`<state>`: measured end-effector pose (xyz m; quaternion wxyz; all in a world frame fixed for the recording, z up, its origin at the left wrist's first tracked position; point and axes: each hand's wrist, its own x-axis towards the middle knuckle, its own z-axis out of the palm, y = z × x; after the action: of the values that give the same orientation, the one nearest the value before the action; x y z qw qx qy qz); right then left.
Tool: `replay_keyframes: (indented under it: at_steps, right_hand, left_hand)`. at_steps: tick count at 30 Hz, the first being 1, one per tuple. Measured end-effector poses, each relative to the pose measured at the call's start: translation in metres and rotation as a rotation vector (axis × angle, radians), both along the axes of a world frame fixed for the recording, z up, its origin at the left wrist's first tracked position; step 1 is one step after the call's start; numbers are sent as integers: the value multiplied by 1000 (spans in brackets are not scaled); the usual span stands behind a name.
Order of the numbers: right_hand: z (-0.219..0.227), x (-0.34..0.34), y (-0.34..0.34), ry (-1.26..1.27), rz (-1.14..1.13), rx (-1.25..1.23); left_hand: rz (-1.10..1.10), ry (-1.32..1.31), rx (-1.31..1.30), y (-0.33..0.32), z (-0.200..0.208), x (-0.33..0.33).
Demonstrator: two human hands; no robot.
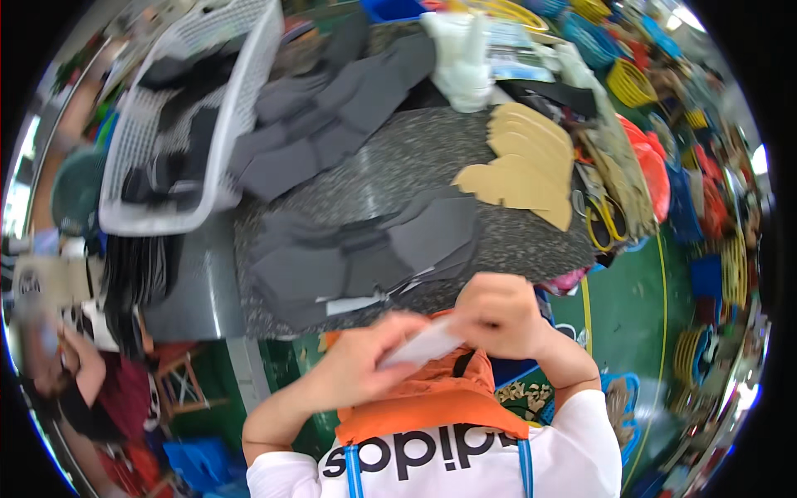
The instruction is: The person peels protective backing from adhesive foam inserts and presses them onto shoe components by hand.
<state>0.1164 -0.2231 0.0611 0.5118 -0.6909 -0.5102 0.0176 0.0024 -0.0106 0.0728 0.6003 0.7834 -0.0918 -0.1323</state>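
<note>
From the head camera, both hands meet close to the body, just below the near edge of the worktop [515, 241]. The left hand [365, 361] and the right hand [498, 315] share one thin, pale grey strip [427, 342]. The left grip is closed on the strip's lower left end, fingers curled over it. The right grip is closed as a loose fist over the strip's upper right end. The strip is blurred, so its material cannot be told. It sits above an orange cloth [432, 398] lying on the lap.

On the speckled worktop, just beyond the hands, lies a heap of dark grey cut pieces [365, 249], overlapping one another. A second spread of grey pieces [332, 116] lies farther back. To the right is a fanned stack of tan cut shapes [523, 158]. A white plastic basket [199, 108] stands tilted at the left edge, holding dark pieces. A white moulded form [461, 58] stands at the far side.

At lower left another person [75, 373] sits, well apart from the hands.
</note>
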Motion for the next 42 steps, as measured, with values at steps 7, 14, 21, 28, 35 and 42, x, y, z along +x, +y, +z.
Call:
replay_keyframes:
  at_steps: [7,14,21,28,35,42]
  right_hand:
    - [-52,31,76,573,-275,-295]
    - [-57,23,73,403,-328,-329]
    - [-50,47,51,-435,-500,-640]
    - [-58,117,11,-879,-684,-553]
    - [-76,107,-6,-706,-427,-749]
    - [-57,106,-12,-638,-367,-853]
  left_hand:
    - [654,64,-206,73,-63,33]
    - [639,25,57,68,-73,29]
    - [377,-184,1220,69,-32,57]
    - [331,-721,1529,119,-84,191]
    - [340,-521,816,119,-61,168]
    - [119,-529,1094,30,-58,24]
